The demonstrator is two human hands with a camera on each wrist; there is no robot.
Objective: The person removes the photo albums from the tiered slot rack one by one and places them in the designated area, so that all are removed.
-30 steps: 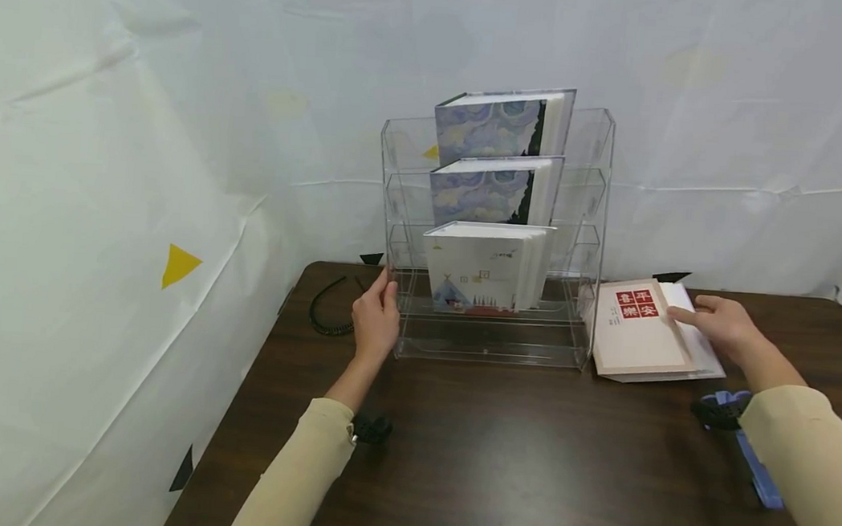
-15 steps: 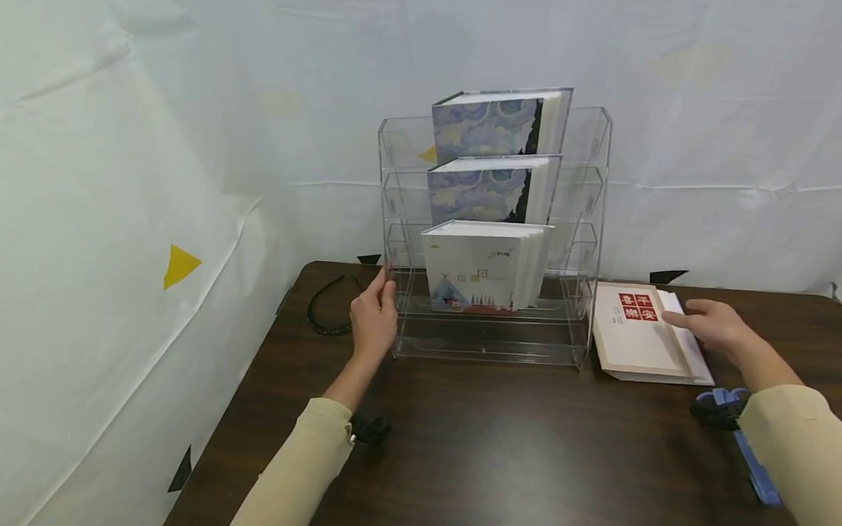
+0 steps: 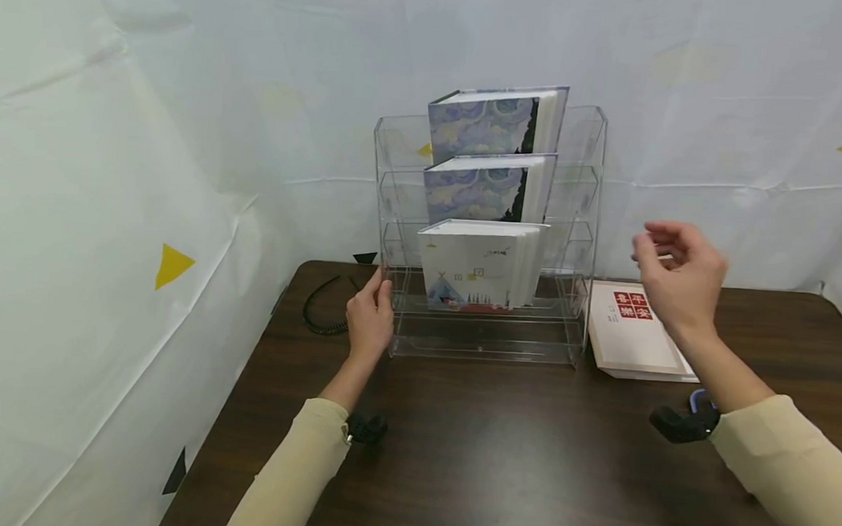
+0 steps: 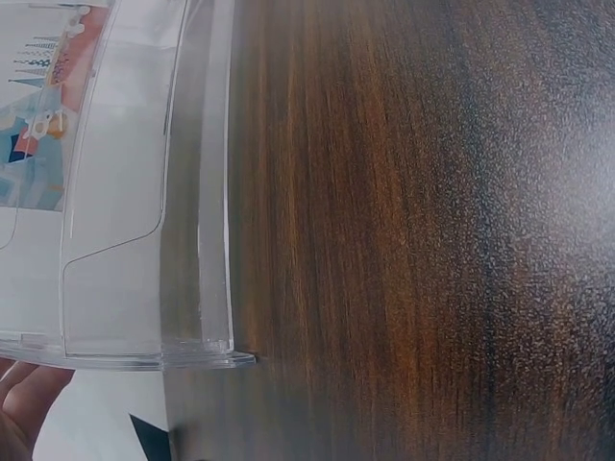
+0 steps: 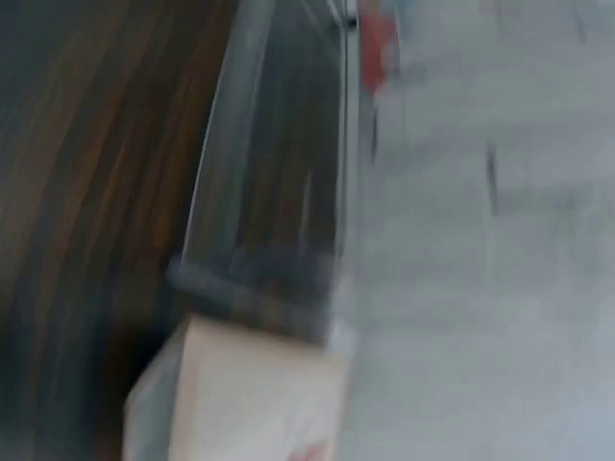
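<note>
My left hand (image 3: pixel 370 316) rests against the outer left side of a clear acrylic rack (image 3: pixel 484 349). In the left wrist view, its fingers (image 4: pixel 31 389) lie just outside the side panel. My right hand (image 3: pixel 684 275) is raised above the right of the table, fingers loosely bent, holding nothing. Below it lie stacked books, the top one a cream book (image 3: pixel 622 340) with red squares, close against the rack's right side and partly hidden by the wrist. The rack's tiers hold a white book (image 3: pixel 467 270), a purple-blue painted book (image 3: pixel 476 192) and another such book (image 3: pixel 482 126) at the top.
A black coiled cord (image 3: pixel 323 328) lies on the dark wooden table (image 3: pixel 496 453) left of the rack. A blue object (image 3: pixel 702 401) is mostly hidden behind the right wrist's black camera (image 3: pixel 682 426). White sheeting (image 3: pixel 316 88) stands behind and at the left.
My right hand has let go of the books and risen up and to the left, after they slid slightly left and lined up beside the rack. The left hand has stayed at the rack.
</note>
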